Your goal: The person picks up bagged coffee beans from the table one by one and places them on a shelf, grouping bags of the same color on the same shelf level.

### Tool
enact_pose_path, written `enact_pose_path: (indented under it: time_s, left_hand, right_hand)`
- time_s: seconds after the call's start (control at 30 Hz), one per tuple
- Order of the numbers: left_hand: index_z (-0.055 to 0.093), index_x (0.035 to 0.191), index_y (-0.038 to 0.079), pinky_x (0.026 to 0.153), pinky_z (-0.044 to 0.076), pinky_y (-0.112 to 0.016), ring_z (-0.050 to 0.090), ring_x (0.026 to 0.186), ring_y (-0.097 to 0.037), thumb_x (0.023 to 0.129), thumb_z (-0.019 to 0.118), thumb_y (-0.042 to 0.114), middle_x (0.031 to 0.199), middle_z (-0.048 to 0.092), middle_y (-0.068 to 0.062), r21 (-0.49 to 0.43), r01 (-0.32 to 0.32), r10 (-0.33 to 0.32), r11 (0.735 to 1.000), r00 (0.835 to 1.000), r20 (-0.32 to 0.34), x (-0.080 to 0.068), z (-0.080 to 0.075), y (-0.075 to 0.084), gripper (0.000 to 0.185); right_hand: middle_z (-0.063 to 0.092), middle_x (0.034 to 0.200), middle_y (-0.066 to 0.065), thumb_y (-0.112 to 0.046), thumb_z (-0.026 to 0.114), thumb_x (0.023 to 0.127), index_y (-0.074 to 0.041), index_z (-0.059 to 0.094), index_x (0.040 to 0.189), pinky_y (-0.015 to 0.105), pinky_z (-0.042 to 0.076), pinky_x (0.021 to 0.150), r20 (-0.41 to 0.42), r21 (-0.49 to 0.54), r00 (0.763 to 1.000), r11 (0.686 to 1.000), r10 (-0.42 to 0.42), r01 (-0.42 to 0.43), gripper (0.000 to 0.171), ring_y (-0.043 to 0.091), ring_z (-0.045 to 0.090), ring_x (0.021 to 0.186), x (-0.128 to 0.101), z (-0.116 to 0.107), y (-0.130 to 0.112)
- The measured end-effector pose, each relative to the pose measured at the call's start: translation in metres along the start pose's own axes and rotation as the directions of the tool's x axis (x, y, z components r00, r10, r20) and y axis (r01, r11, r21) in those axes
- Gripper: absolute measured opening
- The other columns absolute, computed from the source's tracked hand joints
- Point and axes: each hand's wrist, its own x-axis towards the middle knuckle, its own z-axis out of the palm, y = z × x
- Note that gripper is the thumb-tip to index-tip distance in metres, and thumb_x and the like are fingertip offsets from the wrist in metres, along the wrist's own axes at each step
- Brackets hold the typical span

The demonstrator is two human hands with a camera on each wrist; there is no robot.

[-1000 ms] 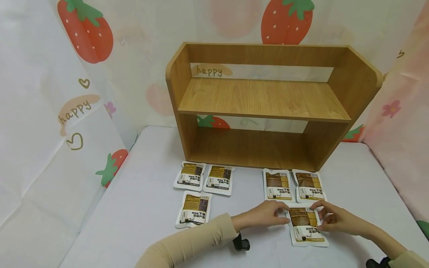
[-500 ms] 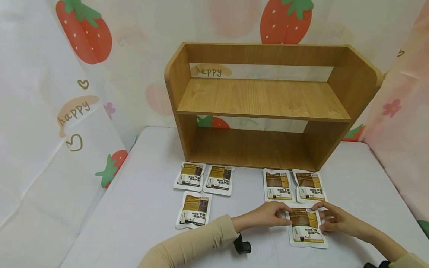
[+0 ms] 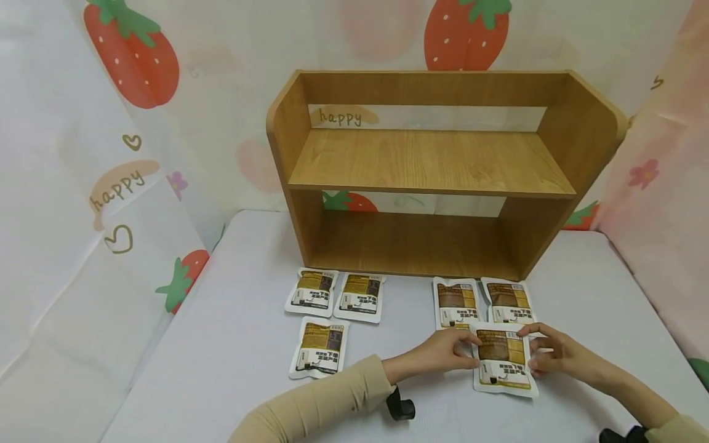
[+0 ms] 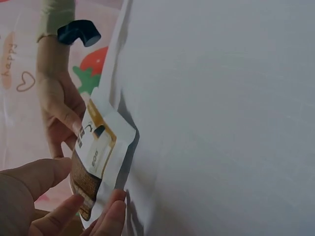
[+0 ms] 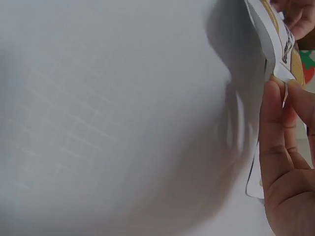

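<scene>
Both hands hold one white and brown packet at the front right of the worktop. The left hand pinches the packet's left edge, and the right hand pinches its right edge, so the two hands are clamped on the same packet from opposite sides. In the wrist views the packet is lifted off the worktop and casts a shadow on the white surface under it.

Just behind the held packet, two more packets lie flat side by side, and the held packet's upper edge overlaps their lower ends in the head view. To the left, well apart from the hands, three other packets lie flat: two next to each other and one in front of them.

A wooden shelf with two levels stands at the back of the worktop, just behind the packets. A backdrop printed with strawberries surrounds the worktop.
</scene>
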Motion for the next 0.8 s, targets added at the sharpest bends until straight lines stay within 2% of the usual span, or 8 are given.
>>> enact_pose_path:
  time_s: [0.17,0.23,0.33,0.47,0.57,0.7,0.8]
  left_hand:
    - [0.059,0.120,0.007,0.063,0.048,-0.012,0.062,0.074,0.002,0.083,0.070,0.018,0.120,0.056,-0.007,-0.025,-0.015,0.014,1.000,0.999,-0.043,0.002,0.000,0.000,0.040]
    - [0.059,0.120,0.006,0.064,0.049,-0.013,0.063,0.071,0.002,0.081,0.071,0.015,0.122,0.054,-0.008,-0.041,-0.028,0.025,0.999,0.998,-0.066,0.003,0.000,0.001,0.041]
    - [0.058,0.121,0.006,0.072,0.048,-0.014,0.064,0.070,0.002,0.080,0.072,0.012,0.127,0.048,-0.012,-0.065,-0.038,0.031,0.997,0.995,-0.096,0.005,-0.001,0.002,0.044]
    - [0.056,0.124,0.009,0.077,0.045,-0.014,0.064,0.073,0.002,0.079,0.073,0.011,0.130,0.041,-0.011,-0.095,-0.030,0.015,0.995,0.989,-0.147,0.007,-0.004,0.003,0.047]
    - [0.057,0.124,0.011,0.070,0.046,-0.014,0.064,0.075,0.001,0.078,0.074,0.010,0.130,0.043,-0.008,-0.129,-0.034,0.010,0.991,0.982,-0.189,0.009,-0.007,0.006,0.049]
    - [0.058,0.123,0.010,0.063,0.047,-0.014,0.063,0.073,0.001,0.076,0.075,0.008,0.125,0.047,-0.006,-0.134,-0.065,0.033,0.989,0.972,-0.234,0.012,-0.011,0.009,0.050]
    - [0.059,0.122,0.010,0.063,0.045,-0.013,0.062,0.071,0.001,0.076,0.076,0.009,0.122,0.048,-0.004,-0.113,-0.071,0.040,0.991,0.966,-0.256,0.014,-0.014,0.011,0.050]
  right_hand:
    - [0.054,0.098,0.011,-0.002,0.053,0.091,-0.002,0.033,0.130,0.031,0.055,0.073,-0.017,0.026,1.000,1.000,-0.009,0.009,0.044,0.013,0.063,0.083,0.000,-0.001,-0.005]
    - [0.055,0.100,0.011,-0.002,0.053,0.091,-0.001,0.034,0.130,0.034,0.055,0.074,-0.048,0.031,0.999,0.999,-0.018,0.019,0.043,0.012,0.062,0.086,0.000,-0.001,-0.007]
    - [0.056,0.101,0.010,-0.004,0.054,0.092,-0.001,0.036,0.130,0.035,0.055,0.074,-0.134,0.005,0.991,1.000,-0.015,0.016,0.043,0.010,0.062,0.088,0.002,0.001,-0.010]
    - [0.056,0.102,0.004,-0.008,0.056,0.091,0.002,0.039,0.130,0.030,0.055,0.073,-0.265,-0.069,0.964,0.998,-0.022,0.004,0.044,0.008,0.062,0.087,0.004,0.005,-0.015]
    - [0.056,0.105,-0.005,-0.008,0.059,0.090,0.004,0.042,0.129,0.023,0.053,0.073,-0.336,-0.123,0.940,0.992,-0.056,0.015,0.044,0.006,0.063,0.087,0.006,0.009,-0.019]
    - [0.054,0.109,-0.015,-0.007,0.064,0.086,0.002,0.046,0.127,0.020,0.051,0.071,-0.383,-0.202,0.916,0.978,-0.119,0.042,0.046,0.003,0.061,0.089,0.009,0.014,-0.023]
    - [0.051,0.112,-0.013,-0.008,0.066,0.085,0.001,0.045,0.130,0.021,0.052,0.069,-0.396,-0.236,0.907,0.971,-0.142,0.049,0.050,0.004,0.060,0.089,0.011,0.017,-0.026]
